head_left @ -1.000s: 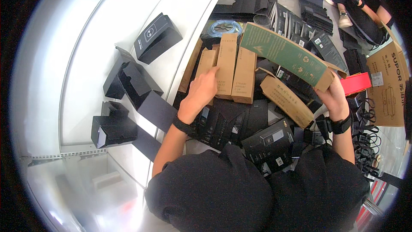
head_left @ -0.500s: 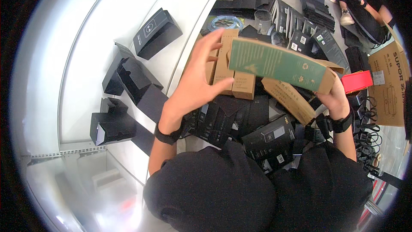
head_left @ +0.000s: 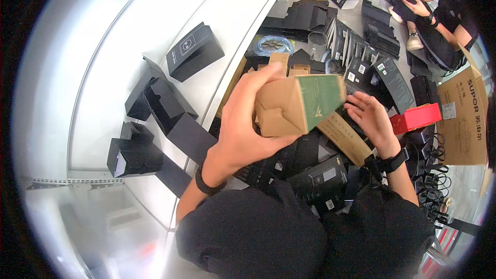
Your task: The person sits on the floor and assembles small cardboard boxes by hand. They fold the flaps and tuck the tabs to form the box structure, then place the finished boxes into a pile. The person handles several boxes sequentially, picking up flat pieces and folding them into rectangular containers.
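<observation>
A brown cardboard box (head_left: 281,107) with a green printed side is held up over the pile, its folded end turned toward me. My left hand (head_left: 235,124) grips it from the left, thumb below and fingers over the top. To the right of the box, my right hand (head_left: 373,123) is apart from it, fingers spread and holding nothing. Beneath the hands lies a long brown carton (head_left: 345,140), tilted among black printed boxes (head_left: 323,178). More brown cartons (head_left: 279,59) are partly hidden behind the held box.
On the white shelf (head_left: 150,5) at left stand several black boxes (head_left: 194,51), some with open flaps. Flattened black boxes (head_left: 299,15) and a blue coil (head_left: 273,45) lie farther off. A red box (head_left: 417,117) and large carton (head_left: 461,119) sit at right. Another person's hands (head_left: 417,8) work at far right.
My left hand has closed on the box, and my right hand has let go of it. The box has turned, so its end now faces me. The view has shifted slightly.
</observation>
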Available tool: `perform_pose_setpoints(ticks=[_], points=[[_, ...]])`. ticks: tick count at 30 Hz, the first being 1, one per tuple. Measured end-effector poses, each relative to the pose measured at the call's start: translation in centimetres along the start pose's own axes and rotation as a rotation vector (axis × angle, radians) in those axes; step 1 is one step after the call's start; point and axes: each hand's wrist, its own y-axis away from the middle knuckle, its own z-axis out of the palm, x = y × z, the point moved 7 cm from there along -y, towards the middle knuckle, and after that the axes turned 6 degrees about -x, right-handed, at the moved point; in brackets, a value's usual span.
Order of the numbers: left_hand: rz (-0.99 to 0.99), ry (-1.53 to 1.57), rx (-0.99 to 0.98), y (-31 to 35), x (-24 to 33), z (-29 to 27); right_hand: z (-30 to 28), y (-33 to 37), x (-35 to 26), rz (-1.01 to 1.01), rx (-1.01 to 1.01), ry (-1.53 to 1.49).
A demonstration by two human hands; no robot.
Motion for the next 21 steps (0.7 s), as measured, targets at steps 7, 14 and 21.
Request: perform_pose_setpoints(ticks=[7, 14, 21], points=[[0.088, -0.161, -0.055, 0.6, 2.0, 0.7, 11.8, 4.1, -4.2, -0.344, -0.215, 0.702], [0.247, -0.201, -0.032, 0.2, 2.3, 2.4, 16.3, 5.7, -2.6, -0.255, -0.354, 0.742], [0.242, -0.257, -0.057, 0.4, 2.2, 3.2, 17.6, 6.7, -4.2, -0.468, -0.322, 1.034]])
